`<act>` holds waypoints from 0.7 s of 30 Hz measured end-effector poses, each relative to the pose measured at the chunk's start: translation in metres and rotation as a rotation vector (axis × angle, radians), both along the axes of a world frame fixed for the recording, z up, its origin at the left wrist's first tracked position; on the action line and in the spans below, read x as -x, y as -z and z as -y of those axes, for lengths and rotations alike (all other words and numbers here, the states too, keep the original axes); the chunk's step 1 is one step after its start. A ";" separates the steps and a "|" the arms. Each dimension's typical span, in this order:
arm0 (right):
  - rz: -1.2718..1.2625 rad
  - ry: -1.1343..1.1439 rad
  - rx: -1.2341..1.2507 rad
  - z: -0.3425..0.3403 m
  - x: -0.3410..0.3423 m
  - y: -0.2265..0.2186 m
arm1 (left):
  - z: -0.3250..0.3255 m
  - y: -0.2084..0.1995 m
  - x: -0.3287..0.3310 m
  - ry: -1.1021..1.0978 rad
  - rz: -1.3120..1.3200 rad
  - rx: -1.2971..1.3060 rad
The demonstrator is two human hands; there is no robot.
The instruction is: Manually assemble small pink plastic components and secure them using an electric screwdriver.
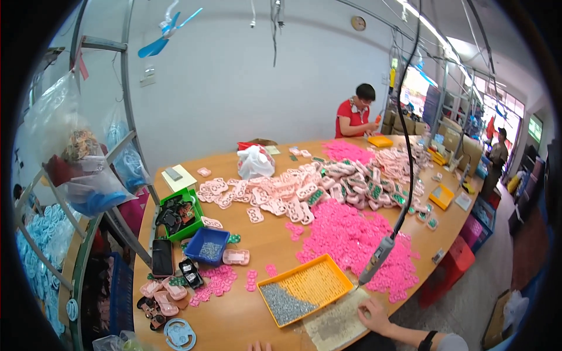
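Note:
My right hand [373, 316] rests with loosely bent fingers on a worn, stained board [331, 327] at the table's near edge; nothing shows in its grasp. Only the fingertips of my left hand [259, 347] come in at the lower edge, apart and seemingly without anything in them. A grey electric screwdriver [376, 260] hangs on a black cord, its tip just above my right hand. Left of that lies a yellow tray [331, 278] with small silver screws [285, 303] heaped in its near left part. Behind the screwdriver spreads a pile of bright pink plastic parts [345, 237].
Pale pink shells [281, 196] lie heaped across the table. At left stand a blue screw tray [207, 245], a green bin [188, 214] with black parts, a phone [163, 257] and a light-blue ring [179, 334]. A co-worker in red [352, 117] sits at the far side.

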State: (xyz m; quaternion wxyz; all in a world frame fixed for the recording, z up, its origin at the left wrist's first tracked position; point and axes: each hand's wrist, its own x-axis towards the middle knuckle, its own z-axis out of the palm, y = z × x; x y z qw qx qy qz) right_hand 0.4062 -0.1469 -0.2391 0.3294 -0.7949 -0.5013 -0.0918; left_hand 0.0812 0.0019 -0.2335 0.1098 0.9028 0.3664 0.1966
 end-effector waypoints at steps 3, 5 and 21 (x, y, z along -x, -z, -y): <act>0.060 -0.025 0.059 0.002 -0.006 0.014 | 0.000 0.000 0.006 -0.024 0.061 0.013; 0.095 0.007 0.117 0.000 0.017 0.001 | 0.000 0.011 0.013 -0.002 0.075 0.065; 0.009 -0.101 0.013 0.006 -0.006 0.003 | 0.012 0.013 -0.007 -0.068 0.058 -0.019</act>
